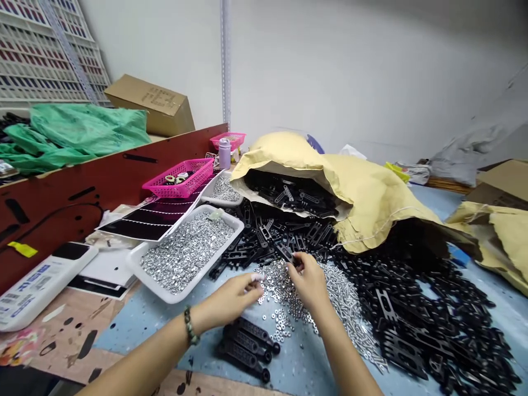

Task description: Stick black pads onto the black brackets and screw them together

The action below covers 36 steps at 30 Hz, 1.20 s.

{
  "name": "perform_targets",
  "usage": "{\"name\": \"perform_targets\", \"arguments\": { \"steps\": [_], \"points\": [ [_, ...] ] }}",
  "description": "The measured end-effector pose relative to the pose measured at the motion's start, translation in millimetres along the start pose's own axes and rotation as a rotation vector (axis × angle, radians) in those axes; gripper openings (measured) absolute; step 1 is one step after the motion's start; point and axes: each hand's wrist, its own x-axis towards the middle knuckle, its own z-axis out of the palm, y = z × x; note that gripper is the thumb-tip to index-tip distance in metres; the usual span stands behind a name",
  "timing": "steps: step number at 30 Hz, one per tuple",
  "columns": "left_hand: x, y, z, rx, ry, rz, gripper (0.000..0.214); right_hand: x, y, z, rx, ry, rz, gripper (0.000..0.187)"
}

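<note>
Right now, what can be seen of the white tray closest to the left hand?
The white tray is a shallow rectangular dish with rounded corners, plastic by its look. It lies flat, set askew on the blue table. It is heaped almost to the rim with small silver nuts. Black parts crowd its right side, and papers lie along its left. The left hand is beside its near right edge, seemingly not touching it.

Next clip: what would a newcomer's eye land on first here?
The huge spill of black plastic slotted parts pours from a yellow-brown paper sack across the centre and right of the blue table. In front, the left hand and right hand meet over a glittering pile of small silver screws and nuts, with a white tray of silver nuts just left.
</note>
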Motion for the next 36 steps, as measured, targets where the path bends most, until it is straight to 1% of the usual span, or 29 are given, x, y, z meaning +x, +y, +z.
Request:
{"name": "perform_targets", "arguments": {
  "steps": [1, 3, 5, 6, 7, 8, 9, 10, 11, 13, 14, 15, 16, 19, 21, 23, 25, 27, 28, 29, 30, 32, 34, 36],
  "points": [
    [9, 2, 4.6, -0.143, 0.046, -0.024, 0.035, -9, -1, -3, 0.027, -0.009, -0.012, 0.023],
    [29, 8, 15.6, -0.365, 0.093, -0.027, 0.038, -25, -4, -10, 0.065, -0.057, -0.063, 0.023],
    [45, 12, 25.3, -0.463, 0.135, -0.003, 0.035, -32, 2, -18, 0.058, -0.094, -0.095, 0.02],
    [50, 14, 28.5, -0.472, 0.153, -0.004, 0.033, -30, 10, -24, 0.034, -0.083, -0.081, 0.021],
    [54, 16, 30.1, -0.471, 0.164, -0.015, 0.031, -26, 22, -31, -0.002, -0.049, -0.047, 0.024],
    [55, 16, 30.5, -0.469, 0.165, -0.032, 0.03, -19, 37, -40, -0.047, 0.008, 0.009, 0.029],
    [55, 16, 30.0, -0.463, 0.161, -0.052, 0.029, -10, 54, -48, -0.097, 0.081, 0.074, 0.029],
    [53, 16, 29.0, -0.453, 0.15, -0.073, 0.028, 0, 72, -57, -0.144, 0.147, 0.134, 0.026],
    [52, 16, 28.0, -0.44, 0.135, -0.09, 0.027, 10, 89, -64, -0.178, 0.186, 0.177, 0.02],
    [48, 15, 27.2, -0.415, 0.101, -0.107, 0.024, 28, 115, -72, -0.209, 0.221, 0.223, 0.009],
    [46, 16, 27.4, -0.403, 0.084, -0.104, 0.023, 34, 123, -74, -0.207, 0.222, 0.231, 0.004],
    [45, 16, 27.6, -0.391, 0.066, -0.095, 0.023, 39, 128, -74, -0.196, 0.219, 0.232, 0.002],
    [44, 17, 27.8, -0.381, 0.049, -0.083, 0.024, 42, 130, -75, -0.177, 0.215, 0.228, 0.005],
    [42, 20, 25.6, -0.32, 0.009, -0.056, 0.026, 38, 120, -75, -0.077, 0.202, 0.205, 0.014],
    [39, 21, 22.5, -0.284, -0.011, -0.05, 0.021, 26, 102, -74, 0.024, 0.187, 0.194, 0.021],
    [36, 23, 19.7, -0.279, -0.03, -0.042, 0.017, 11, 77, -70, 0.151, 0.154, 0.18, 0.027],
    [33, 24, 18.4, -0.303, -0.051, -0.04, 0.016, -5, 48, -63, 0.365, 0.087, 0.168, 0.03],
    [29, 25, 18.4, -0.33, -0.061, -0.035, 0.014, -17, 21, -55, 0.76, -0.015, 0.194, 0.028],
    [27, 25, 18.7, -0.346, -0.063, -0.033, 0.018, -21, 10, -51, 0.9, -0.053, 0.206, 0.026],
    [25, 26, 18.9, -0.361, -0.069, -0.035, 0.023, -24, 0, -47, 0.982, -0.083, 0.213, 0.026],
    [22, 26, 19.1, -0.366, -0.073, -0.039, 0.027, -26, -7, -43, 0.985, -0.106, 0.207, 0.027],
    [17, 27, 19.3, -0.303, -0.05, -0.02, 0.028, -30, -15, -38, 0.865, -0.148, 0.163, 0.03],
    [12, 28, 19.7, -0.126, 0.027, 0.047, 0.02, -33, -21, -35, 0.663, -0.17, 0.089, 0.032],
    [7, 30, 20.6, 0.08, 0.11, 0.127, 0.016, -35, -26, -34, 0.438, -0.155, 0.026, 0.029]
  ]
}}
